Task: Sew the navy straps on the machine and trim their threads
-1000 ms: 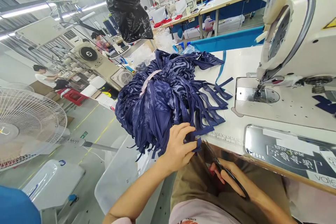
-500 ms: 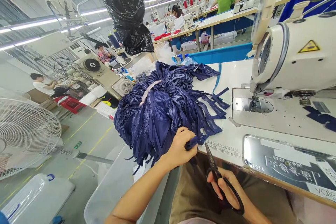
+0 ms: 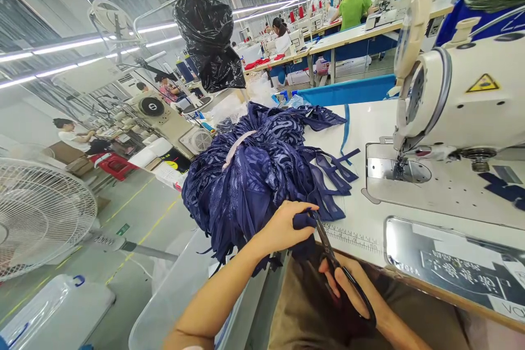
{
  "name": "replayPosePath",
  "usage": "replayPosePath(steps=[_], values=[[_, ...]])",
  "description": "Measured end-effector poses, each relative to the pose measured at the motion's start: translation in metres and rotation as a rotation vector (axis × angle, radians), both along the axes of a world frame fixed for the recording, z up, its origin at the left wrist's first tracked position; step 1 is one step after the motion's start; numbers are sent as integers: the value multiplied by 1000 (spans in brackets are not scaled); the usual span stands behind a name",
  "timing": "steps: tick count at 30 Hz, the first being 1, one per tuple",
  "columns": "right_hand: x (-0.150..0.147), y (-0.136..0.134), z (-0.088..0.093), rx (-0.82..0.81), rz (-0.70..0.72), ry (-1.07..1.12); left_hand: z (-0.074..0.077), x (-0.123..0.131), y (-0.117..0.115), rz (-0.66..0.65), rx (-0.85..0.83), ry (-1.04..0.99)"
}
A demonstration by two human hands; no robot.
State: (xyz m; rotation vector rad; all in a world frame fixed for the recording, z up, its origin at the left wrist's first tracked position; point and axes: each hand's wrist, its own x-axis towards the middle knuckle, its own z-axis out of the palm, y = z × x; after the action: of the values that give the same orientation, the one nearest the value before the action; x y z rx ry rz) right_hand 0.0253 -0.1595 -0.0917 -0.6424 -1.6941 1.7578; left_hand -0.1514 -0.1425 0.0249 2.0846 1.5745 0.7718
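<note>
A large bundle of navy blue fabric pieces (image 3: 246, 175), tied round with a pale pink band (image 3: 238, 149), lies at the table's left edge with its strips fanning to the right. At the bundle's front, my left hand (image 3: 287, 225) is closed on a navy fabric strip (image 3: 303, 221). My right hand (image 3: 348, 279) grips black-handled scissors (image 3: 326, 240), their blades pointing up and away from me. The blade tips touch or overlap the strip beside my left fingers; whether they are cutting through it I cannot tell.
A sewing machine (image 3: 476, 87) stands at the right, with a dark fabric scrap (image 3: 506, 191) by it. A ruler scale (image 3: 353, 236) runs along the table's front edge. A translucent bin (image 3: 164, 295) sits below left, near a fan (image 3: 41, 213). A black plastic bag (image 3: 211, 38) hangs behind.
The scissors have come up and left, so their tips now meet the strip at my left hand. My left fingers have stretched forward toward the blades. The view has shifted slightly.
</note>
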Motion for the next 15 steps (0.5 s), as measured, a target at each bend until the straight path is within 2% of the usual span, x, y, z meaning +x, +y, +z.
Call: replayPosePath(steps=[5,8,12,15], values=[[2,-1,1,101,-192,-128,-11,2,5,2,44,40],[2,-1,6,117,-238,-190,-17,1,5,-33,64,74],[-1,-12,-2,25,-98,-189,-23,-19,-7,-43,78,102],[-4,-31,-23,0,-31,-168,-24,-62,-28,46,25,68]])
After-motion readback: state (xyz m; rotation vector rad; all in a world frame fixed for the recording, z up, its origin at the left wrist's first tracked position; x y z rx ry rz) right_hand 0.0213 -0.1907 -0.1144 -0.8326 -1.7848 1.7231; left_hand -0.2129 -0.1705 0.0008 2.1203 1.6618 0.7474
